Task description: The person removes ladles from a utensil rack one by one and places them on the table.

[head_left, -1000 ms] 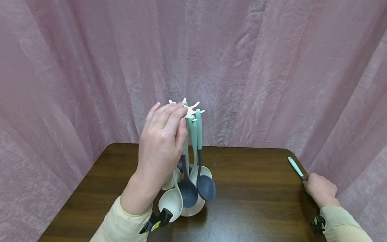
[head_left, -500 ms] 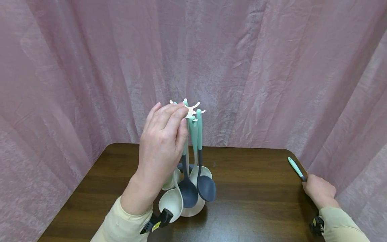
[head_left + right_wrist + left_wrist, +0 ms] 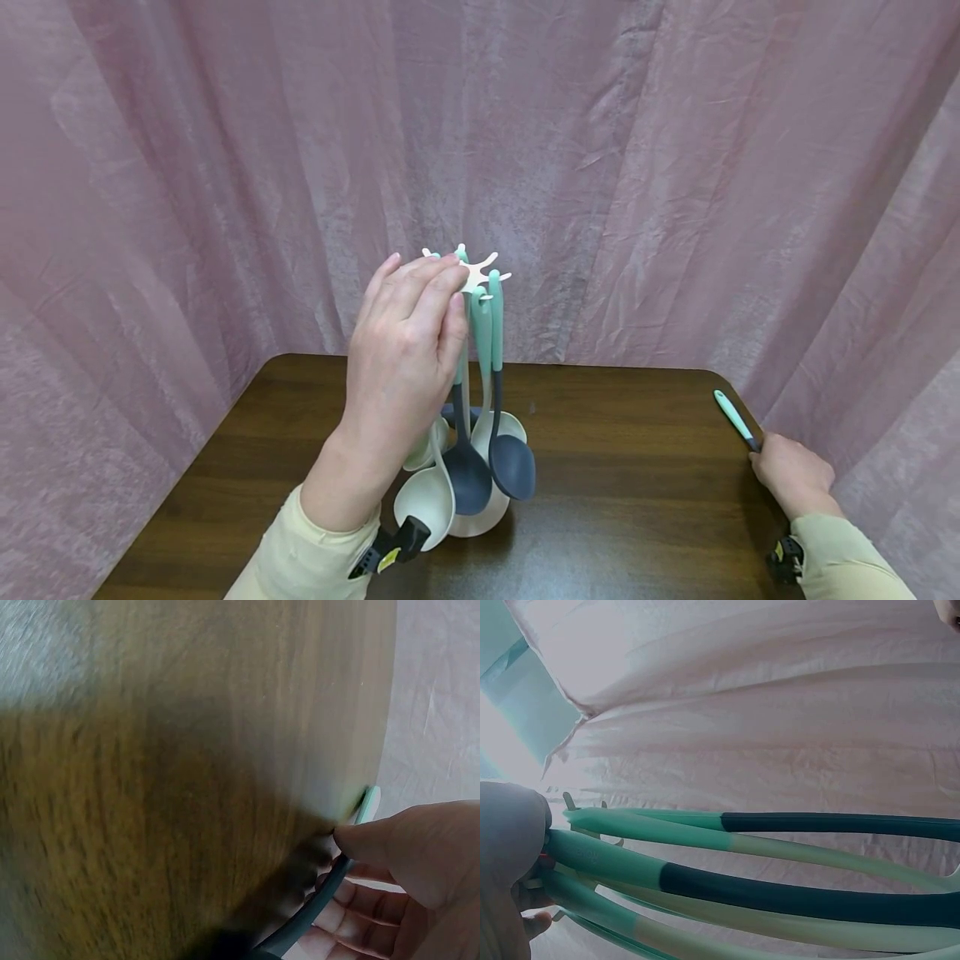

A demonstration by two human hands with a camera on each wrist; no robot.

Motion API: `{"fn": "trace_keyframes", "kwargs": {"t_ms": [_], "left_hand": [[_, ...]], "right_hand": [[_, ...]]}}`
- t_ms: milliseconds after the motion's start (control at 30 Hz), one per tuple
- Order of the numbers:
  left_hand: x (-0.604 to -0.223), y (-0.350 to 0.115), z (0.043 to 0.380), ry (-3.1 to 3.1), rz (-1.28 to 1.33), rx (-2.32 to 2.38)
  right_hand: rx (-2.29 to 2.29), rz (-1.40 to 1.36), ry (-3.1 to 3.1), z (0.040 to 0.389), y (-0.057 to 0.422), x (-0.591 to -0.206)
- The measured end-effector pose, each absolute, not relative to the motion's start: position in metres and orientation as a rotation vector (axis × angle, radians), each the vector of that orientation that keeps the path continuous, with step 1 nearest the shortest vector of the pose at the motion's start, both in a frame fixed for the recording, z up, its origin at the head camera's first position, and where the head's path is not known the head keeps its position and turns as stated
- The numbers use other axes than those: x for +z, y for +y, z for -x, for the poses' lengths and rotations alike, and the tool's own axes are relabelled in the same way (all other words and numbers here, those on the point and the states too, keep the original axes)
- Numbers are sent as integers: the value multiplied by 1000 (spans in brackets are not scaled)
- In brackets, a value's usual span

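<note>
A white utensil stand [image 3: 476, 273] with prongs at its top stands left of the table's middle. Around it hang several utensils with mint-green handles, among them a pale ladle [image 3: 426, 507] and a dark spoon [image 3: 513, 467]. My left hand [image 3: 401, 333] holds the stand at the top, its fingertips partly hidden; in the left wrist view, handles [image 3: 615, 859] run out from beside the fingers. At the table's right edge, my right hand [image 3: 795, 471] pinches a kitchen utensil [image 3: 731, 415] by its dark neck [image 3: 307, 911]. The utensil's head cannot be seen.
A brown wooden table [image 3: 615, 433] with rounded far corners carries everything. Pink curtain [image 3: 525, 150] hangs close behind it and along both sides. Black cameras are strapped to both wrists, the left one [image 3: 401, 542] overlapping the pale ladle's edge.
The left hand and the stand's top have shifted very slightly to the right. My right hand has moved a little to the left and keeps its hold on the utensil.
</note>
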State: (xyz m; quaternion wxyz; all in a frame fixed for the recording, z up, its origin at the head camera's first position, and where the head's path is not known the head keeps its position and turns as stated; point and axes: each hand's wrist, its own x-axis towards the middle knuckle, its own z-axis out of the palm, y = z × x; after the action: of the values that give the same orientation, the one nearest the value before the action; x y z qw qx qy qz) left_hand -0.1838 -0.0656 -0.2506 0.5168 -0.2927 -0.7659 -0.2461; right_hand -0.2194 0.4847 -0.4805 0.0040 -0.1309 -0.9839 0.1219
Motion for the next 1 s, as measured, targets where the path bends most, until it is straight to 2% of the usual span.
{"fn": "trace_keyframes", "kwargs": {"t_ms": [467,1000], "left_hand": [[-251,-66,184,-1844,702,-592],[-252,-68,184,-1845,698,-590]], "right_hand": [[352,395,-2993,214,474,-473],[331,194,-2837,216,408,-450]]}}
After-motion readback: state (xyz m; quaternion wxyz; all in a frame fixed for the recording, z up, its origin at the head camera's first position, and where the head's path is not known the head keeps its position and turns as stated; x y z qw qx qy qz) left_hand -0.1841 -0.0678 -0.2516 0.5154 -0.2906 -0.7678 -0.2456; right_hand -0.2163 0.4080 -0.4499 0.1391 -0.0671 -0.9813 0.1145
